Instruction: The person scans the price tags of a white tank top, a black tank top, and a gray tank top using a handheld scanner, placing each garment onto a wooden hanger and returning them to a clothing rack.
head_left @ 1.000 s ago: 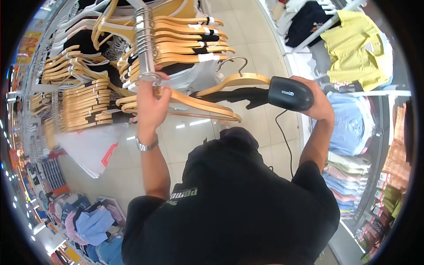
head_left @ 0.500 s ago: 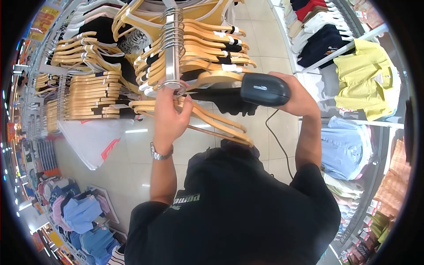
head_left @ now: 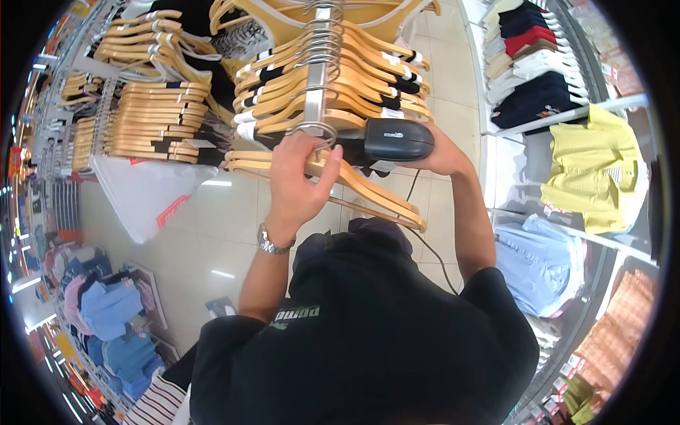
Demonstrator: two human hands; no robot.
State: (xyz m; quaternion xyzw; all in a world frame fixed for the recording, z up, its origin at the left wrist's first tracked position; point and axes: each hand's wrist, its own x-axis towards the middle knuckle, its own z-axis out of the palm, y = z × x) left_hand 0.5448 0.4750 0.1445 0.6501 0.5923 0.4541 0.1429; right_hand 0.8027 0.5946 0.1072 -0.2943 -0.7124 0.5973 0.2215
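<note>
My right hand (head_left: 448, 154) is closed around a black barcode scanner (head_left: 399, 139), its cord (head_left: 433, 256) trailing down toward the floor. The scanner sits close to the front of a row of wooden hangers on a metal rail (head_left: 316, 99). At the rail's near end, my left hand (head_left: 297, 185) is closed on the front wooden hangers (head_left: 379, 191), by their hooks, with the thumb on the near side. Dark cloth hangs behind these hangers, partly covered by my hand and the scanner. What the scanner's front faces is hidden.
More wooden hangers (head_left: 152, 124) hang on a rack to the left, above a white plastic sheet (head_left: 145, 191). Shelves on the right carry a yellow shirt (head_left: 591, 170) and a light blue shirt (head_left: 542, 262). Folded clothes (head_left: 113, 308) lie on a low display at lower left.
My right hand has brought the scanner left, closer to the rail and my left hand. My left hand still holds the front hangers. The whole view has shifted somewhat.
</note>
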